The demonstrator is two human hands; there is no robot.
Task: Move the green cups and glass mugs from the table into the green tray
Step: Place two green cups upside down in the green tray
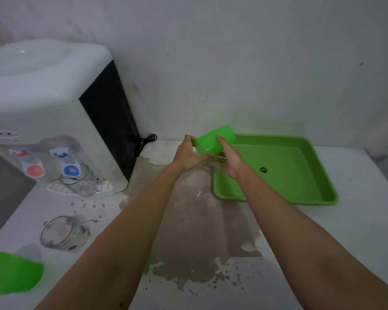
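Observation:
A green cup (213, 139) lies tilted on its side in the air, held between my left hand (188, 155) and my right hand (230, 159), just over the near-left corner of the green tray (300, 200). The tray's floor is bare apart from a small dark spot. A glass mug (63, 233) stands on the table at the left front. Another glass mug (81, 182) sits on the drip grille of the water dispenser. A second green cup (11, 274) shows at the bottom left corner, partly cut off.
A white water dispenser (47, 104) with red and blue taps fills the left back, its black cable (143, 142) coiled by the wall. The white table (356, 231) has a large worn brown patch in the middle. A wall stands close behind the tray.

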